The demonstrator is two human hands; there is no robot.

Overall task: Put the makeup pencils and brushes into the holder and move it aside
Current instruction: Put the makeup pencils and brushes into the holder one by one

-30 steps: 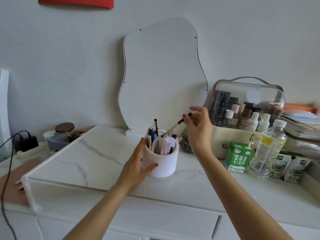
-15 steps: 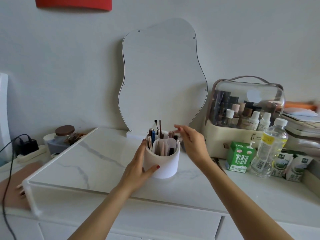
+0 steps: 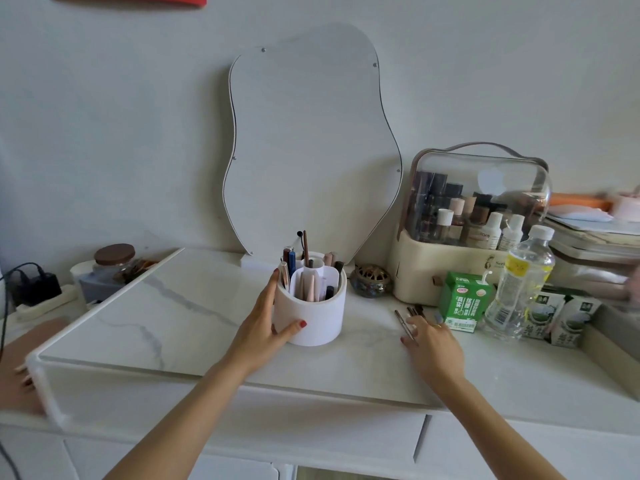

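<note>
A white round holder [image 3: 320, 318] stands on the marble top in front of the mirror, with several pencils and brushes [image 3: 306, 271] upright in its compartments. My left hand [image 3: 263, 323] wraps its left side, thumb across the front. A few dark loose brushes and a thin pencil [image 3: 410, 312] lie on the table to the right, beside a green carton. My right hand [image 3: 433, 344] rests flat there, palm down, fingers spread, fingertips touching them.
A wavy mirror [image 3: 308, 150] leans on the wall behind. A brass pot [image 3: 370, 282], a clear-lidded cosmetics case [image 3: 474, 230], the green carton [image 3: 465, 299], a water bottle [image 3: 519, 282] and more cartons crowd the right. A jar [image 3: 114, 261] and power strip [image 3: 34, 289] sit left.
My right hand dropped a brush into the holder, then swung right and down to the loose brushes on the table. My left hand stayed on the holder.
</note>
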